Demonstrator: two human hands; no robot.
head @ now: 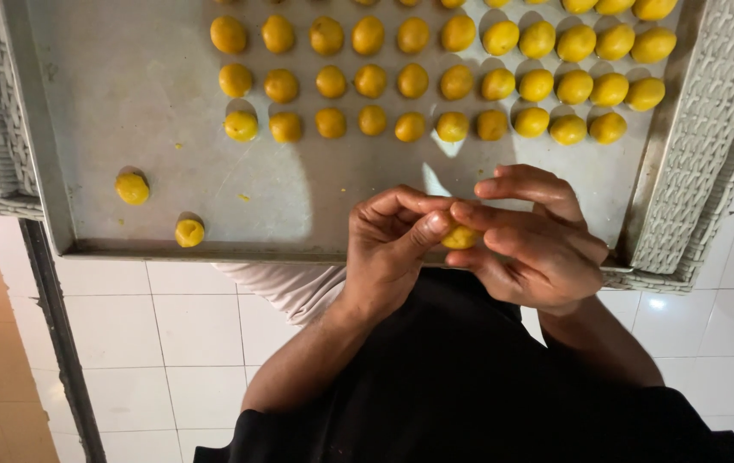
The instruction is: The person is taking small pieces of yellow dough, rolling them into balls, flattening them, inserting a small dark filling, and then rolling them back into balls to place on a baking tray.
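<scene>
From the head camera, looking straight down, the 2 hands meet just over the near edge of a metal baking tray (pixel 127 103). The left hand (pixel 388 249) and the right hand (pixel 534 244) are pressed together around 1 small yellow dough ball (pixel 460 237), which sits between the left thumb and the right fingertips; only a sliver of it shows, smooth, matte and deep yellow, the rest being hidden by the fingers. Both hands are closed on it, the left fingers curled inward, the right fingers laid flat across the top. Beyond the hands, on the far part of the tray, stand rows of finished dough balls (pixel 412 81), each rounded, slightly egg-shaped and of the same yellow, set close but apart from one another. To the left of the left hand, 2 stray balls lie alone: one near the tray's front rim (pixel 189 232), another further left (pixel 133 188). The tray is dull grey, scuffed, with a raised lip and a few yellow crumbs. It rests on a pale woven wicker surface (pixel 701 154), which shows on both sides. Below the hands are glossy white floor tiles (pixel 178 343) and the person's dark clothing (pixel 470 386).
</scene>
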